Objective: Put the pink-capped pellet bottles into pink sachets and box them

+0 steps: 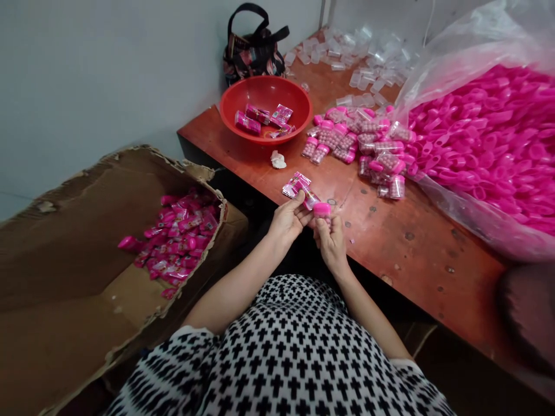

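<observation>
both hands at the table edge, each holding something

left hand (287,221) pinches pink sachets (296,185); right hand (331,242) grips a pink-capped vial (321,211), above the red-brown table (390,242).

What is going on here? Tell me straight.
A person is at a wooden table. The left hand holds pink wrappers, and the right hand holds a pink-capped vial. Filled vials lie ahead, loose pink caps fill a bag, and wrapped vials lie in a cardboard box.
</observation>
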Demonstrator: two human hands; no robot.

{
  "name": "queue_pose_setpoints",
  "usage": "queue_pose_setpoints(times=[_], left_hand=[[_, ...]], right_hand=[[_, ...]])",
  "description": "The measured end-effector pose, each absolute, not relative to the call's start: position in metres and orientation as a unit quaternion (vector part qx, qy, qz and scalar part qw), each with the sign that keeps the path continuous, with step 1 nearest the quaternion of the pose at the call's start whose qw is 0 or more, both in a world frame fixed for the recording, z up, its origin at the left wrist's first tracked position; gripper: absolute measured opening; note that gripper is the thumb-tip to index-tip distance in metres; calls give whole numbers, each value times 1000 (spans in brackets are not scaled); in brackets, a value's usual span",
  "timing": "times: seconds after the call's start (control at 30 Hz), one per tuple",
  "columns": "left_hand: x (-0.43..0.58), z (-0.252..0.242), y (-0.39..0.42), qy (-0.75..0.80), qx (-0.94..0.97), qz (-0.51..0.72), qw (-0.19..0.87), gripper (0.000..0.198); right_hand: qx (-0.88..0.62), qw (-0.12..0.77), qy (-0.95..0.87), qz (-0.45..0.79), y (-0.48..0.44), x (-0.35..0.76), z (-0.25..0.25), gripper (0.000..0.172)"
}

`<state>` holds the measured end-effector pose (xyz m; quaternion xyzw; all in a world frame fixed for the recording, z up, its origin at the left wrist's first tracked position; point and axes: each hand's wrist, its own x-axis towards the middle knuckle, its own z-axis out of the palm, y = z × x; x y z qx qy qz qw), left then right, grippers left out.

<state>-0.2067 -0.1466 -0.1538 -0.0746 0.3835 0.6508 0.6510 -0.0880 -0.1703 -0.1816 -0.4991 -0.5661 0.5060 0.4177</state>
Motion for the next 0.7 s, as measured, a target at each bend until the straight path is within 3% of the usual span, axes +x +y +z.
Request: queue_pose_setpoints(times=[0.27, 0.7], left_hand=[[-204, -156, -146, 371, -67, 660, 649, 11], [-203, -161, -145, 374, -56, 664, 645, 13]], right_hand=[[-463, 433, -507, 584, -169, -90, -184, 31], [-456, 467, -480, 587, -167, -91, -185, 32]])
